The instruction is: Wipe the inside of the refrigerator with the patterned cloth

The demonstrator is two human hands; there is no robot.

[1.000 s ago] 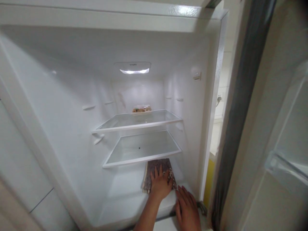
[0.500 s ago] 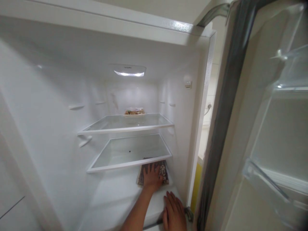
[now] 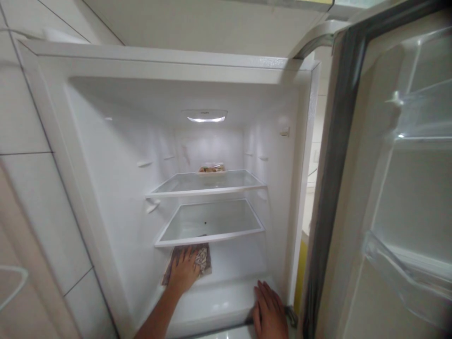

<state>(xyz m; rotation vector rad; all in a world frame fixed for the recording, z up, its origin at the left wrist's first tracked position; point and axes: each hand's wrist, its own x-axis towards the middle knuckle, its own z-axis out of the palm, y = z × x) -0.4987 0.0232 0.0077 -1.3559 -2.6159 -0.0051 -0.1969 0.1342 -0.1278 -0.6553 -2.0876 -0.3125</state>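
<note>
Down front at the fridge [image 3: 176, 68], the right hand [image 3: 270, 310] is resting, fingers together and empty, while the left hand [image 3: 184, 272] is pressing a patterned cloth [image 3: 204, 260] onto the bottom [image 3: 238, 263], fingers spread wide, so wiping's looking partway, a dark speck [image 3: 205, 222] at the lower shelf [image 3: 229, 219] probably waiting.

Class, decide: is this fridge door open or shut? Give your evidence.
Open: the door stands swung out at the right, and the left hand rests on a patterned cloth inside.
</note>
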